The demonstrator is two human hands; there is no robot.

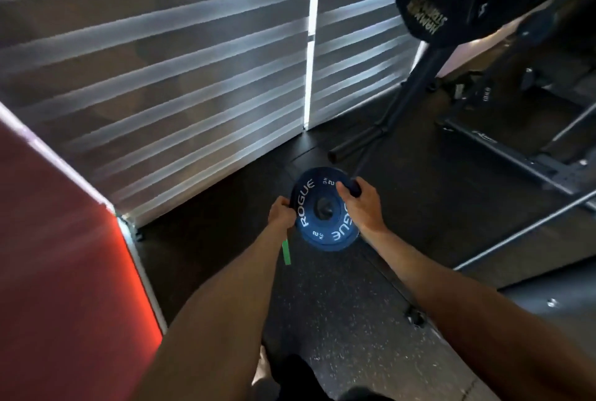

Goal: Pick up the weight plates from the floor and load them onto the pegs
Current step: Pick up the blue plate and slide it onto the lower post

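Left hand and right hand grip blue plate (rack foot just beyond).

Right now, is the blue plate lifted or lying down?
Lifted, apparently: left hand and right hand grip the blue plate by its rim.

Striped blinds cover the wall ahead, with daylight glowing through their pale bands and through a bright vertical gap between two panels. A red panel stands at left. The floor is dark speckled rubber, and a black metal frame sits at right.
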